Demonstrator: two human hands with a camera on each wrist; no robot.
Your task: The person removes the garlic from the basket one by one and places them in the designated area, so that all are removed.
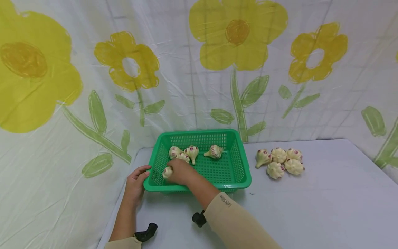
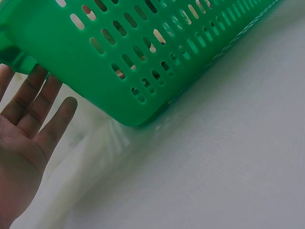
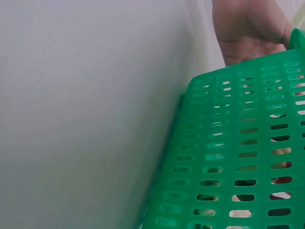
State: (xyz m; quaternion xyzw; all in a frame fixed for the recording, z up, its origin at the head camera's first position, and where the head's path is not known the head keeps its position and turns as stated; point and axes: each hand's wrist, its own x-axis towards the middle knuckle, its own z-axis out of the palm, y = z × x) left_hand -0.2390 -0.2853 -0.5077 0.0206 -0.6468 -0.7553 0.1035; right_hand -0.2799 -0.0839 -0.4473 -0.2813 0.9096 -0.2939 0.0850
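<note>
A green plastic basket (image 1: 199,188) with slotted walls stands on the white table. My right hand (image 1: 181,172) reaches over its near rim and grips a garlic bulb (image 1: 168,172) at the left end inside. Just beyond it lie several more bulbs, among them a garlic bulb (image 1: 191,152) with its stem toward me; another garlic bulb (image 1: 214,151) lies apart toward the back right. My left hand (image 1: 135,185) touches the basket's left rim from outside. In the left wrist view, the left hand's fingers (image 2: 31,95) look fairly straight, their tips under the rim. The basket wall hides my right fingers in the right wrist view.
Right of the basket, several garlic bulbs (image 1: 279,155) with purple marks lie grouped on the table (image 1: 329,200). A curtain (image 1: 177,86) printed with yellow flowers hangs behind the table's back edge. Dark wrist cameras (image 1: 146,232) are strapped at both wrists.
</note>
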